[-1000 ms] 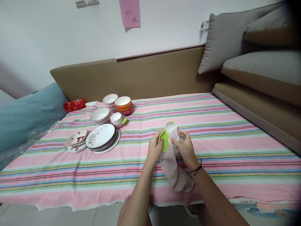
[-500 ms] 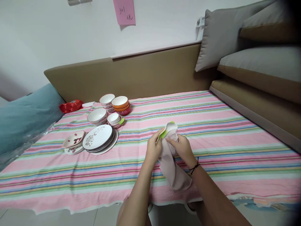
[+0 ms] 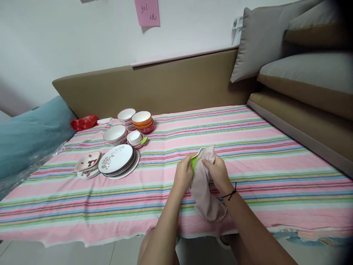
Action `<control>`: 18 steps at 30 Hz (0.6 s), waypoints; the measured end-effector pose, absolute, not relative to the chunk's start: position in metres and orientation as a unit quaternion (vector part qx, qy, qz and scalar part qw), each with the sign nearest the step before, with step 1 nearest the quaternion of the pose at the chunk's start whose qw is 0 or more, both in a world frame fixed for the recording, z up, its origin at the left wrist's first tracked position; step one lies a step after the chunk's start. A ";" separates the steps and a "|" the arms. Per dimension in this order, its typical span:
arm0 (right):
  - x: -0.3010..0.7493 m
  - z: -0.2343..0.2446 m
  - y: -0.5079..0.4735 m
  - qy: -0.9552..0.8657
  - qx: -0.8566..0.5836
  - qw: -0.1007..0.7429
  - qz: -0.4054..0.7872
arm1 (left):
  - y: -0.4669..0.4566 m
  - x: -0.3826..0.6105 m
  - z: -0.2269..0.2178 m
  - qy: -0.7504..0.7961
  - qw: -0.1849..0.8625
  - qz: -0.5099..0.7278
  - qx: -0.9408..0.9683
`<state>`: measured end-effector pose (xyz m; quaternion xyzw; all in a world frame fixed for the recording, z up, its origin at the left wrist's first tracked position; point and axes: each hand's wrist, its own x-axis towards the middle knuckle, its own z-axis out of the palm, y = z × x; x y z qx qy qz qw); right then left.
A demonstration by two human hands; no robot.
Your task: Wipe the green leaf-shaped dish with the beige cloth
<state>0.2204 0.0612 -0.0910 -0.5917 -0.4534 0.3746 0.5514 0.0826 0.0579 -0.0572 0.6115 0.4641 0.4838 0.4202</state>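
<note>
My left hand is closed round the edge of a small green-and-white dish, held up over the bed cover. My right hand grips a pale pink cloth and presses it against the dish. The cloth hides much of the dish, so its full shape cannot be seen. Its loose end hangs down towards the front edge of the cover.
Left on the striped cover stand stacked plates, a pink dish, white bowls, orange and red bowls and small white dishes. Behind lies a red bag. Cushions are piled right.
The cloth has come up over the dish's upper edge and covers more of its inside. Both hands have shifted slightly right, and the dish has turned in my left hand.
</note>
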 end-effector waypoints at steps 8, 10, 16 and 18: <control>0.201 -0.084 0.053 -0.489 -0.607 0.519 0.350 | 0.062 0.081 -0.057 0.531 0.306 0.503 0.610; 0.205 -0.080 0.053 -0.482 -0.625 0.542 0.288 | 0.063 0.080 -0.056 0.538 0.303 0.512 0.597; 0.206 -0.073 0.050 -0.512 -0.605 0.545 0.273 | 0.063 0.081 -0.056 0.529 0.302 0.508 0.609; 0.205 -0.076 0.051 -0.526 -0.608 0.521 0.288 | 0.062 0.080 -0.057 0.515 0.303 0.490 0.635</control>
